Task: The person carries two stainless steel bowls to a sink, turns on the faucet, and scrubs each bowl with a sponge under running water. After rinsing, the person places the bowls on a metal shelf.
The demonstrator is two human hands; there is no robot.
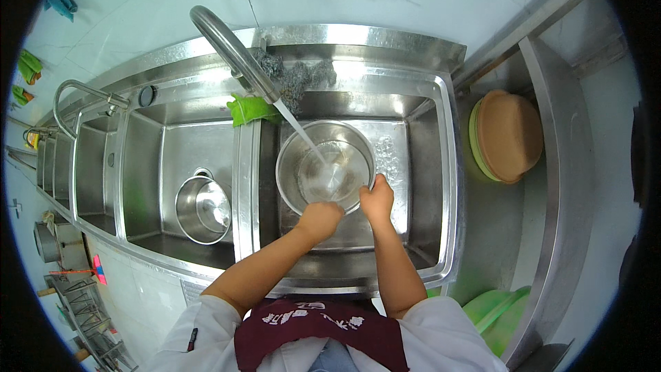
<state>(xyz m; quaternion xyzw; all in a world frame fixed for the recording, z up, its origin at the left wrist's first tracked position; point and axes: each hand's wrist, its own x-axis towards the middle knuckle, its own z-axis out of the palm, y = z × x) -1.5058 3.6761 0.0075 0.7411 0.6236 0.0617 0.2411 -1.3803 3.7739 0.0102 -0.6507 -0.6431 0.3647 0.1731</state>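
Note:
A round stainless steel pot (pixel 289 175) stands in the right-hand sink basin (pixel 356 263), directly before me. Water from the gooseneck faucet (pixel 235 54) runs into it in a steady stream (pixel 302 132) and ripples over its bottom. My right hand (pixel 378 199) grips the pot's right near rim, thumb on top. At the near rim my left hand (pixel 321 221) is curled closed, its fingertips hidden from view. A bright green cloth (pixel 250 109) drapes over the divider beside the faucet. Dark grey steel-wool scourers (pixel 304 80) lie along the back ledge.
A smaller steel pot (pixel 191 212) sits tilted in the neighbouring basin (pixel 191 139), near its drain. Further left are a second faucet (pixel 77 85) and more basins. Stacked brown and green basins (pixel 508 137) stand on the right, behind a metal upright (pixel 557 165).

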